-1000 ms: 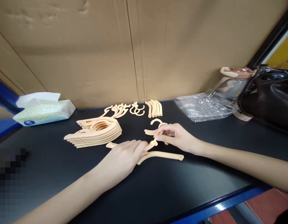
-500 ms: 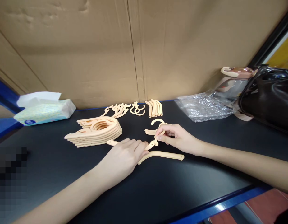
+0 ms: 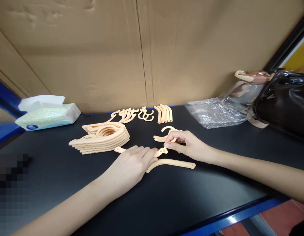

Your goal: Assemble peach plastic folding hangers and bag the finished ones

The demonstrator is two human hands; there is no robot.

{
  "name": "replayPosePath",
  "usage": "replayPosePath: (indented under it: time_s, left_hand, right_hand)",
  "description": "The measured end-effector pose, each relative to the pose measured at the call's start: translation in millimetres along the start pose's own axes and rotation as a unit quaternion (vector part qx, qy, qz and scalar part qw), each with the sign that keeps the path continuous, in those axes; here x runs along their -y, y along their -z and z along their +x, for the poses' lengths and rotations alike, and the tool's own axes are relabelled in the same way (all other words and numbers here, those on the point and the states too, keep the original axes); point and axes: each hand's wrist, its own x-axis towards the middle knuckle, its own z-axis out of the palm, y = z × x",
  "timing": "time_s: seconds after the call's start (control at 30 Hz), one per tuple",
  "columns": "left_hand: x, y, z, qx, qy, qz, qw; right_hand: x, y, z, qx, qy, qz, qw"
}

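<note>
My left hand [image 3: 135, 160] is closed over a beige plastic hanger arm [image 3: 119, 149], whose two ends stick out on either side of the fingers. Pinched in my right hand [image 3: 182, 142] is a beige hanger hook [image 3: 164, 149]; its base meets the right end of that arm. Whether the two are joined I cannot tell. Another curved hanger arm [image 3: 177, 163] lies on the table just below the hands, close to the left fingertips. Behind the right hand, a loose hook [image 3: 168, 127] and a curved arm piece [image 3: 159, 138] are partly hidden.
A stack of folded beige hangers [image 3: 100, 139] sits left of the hands. Loose hooks [image 3: 128, 115] and a row of arm pieces [image 3: 163, 113] lie along the back. A tissue pack [image 3: 48, 116], clear plastic bag [image 3: 213, 113], bottle [image 3: 250, 87] and dark bag [image 3: 282, 101] stand around the edges.
The view has shifted very slightly. Both hands keep their grip on the arm and the hook, with no other visible movement.
</note>
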Motion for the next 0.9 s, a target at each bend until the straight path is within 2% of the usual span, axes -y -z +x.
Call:
replayPosePath:
  time_s: [0.27,0.57,0.73,0.9]
  left_hand:
    - [-1,-2,-1,0.001,0.001,0.004,1.000]
    - [-2,1,1,0.035,0.027,-0.014,0.999]
    - [-9,11,7,0.062,0.094,-0.109,0.988]
    - [-9,21,9,0.102,0.181,-0.256,0.944]
  right_hand:
    - [3,-1,0,0.010,-0.016,0.014,1.000]
    - [5,-3,-1,0.023,-0.008,-0.007,1.000]
    - [15,-5,-3,0.045,0.065,-0.055,0.995]
    - [20,-7,-5,0.055,0.147,-0.118,0.981]
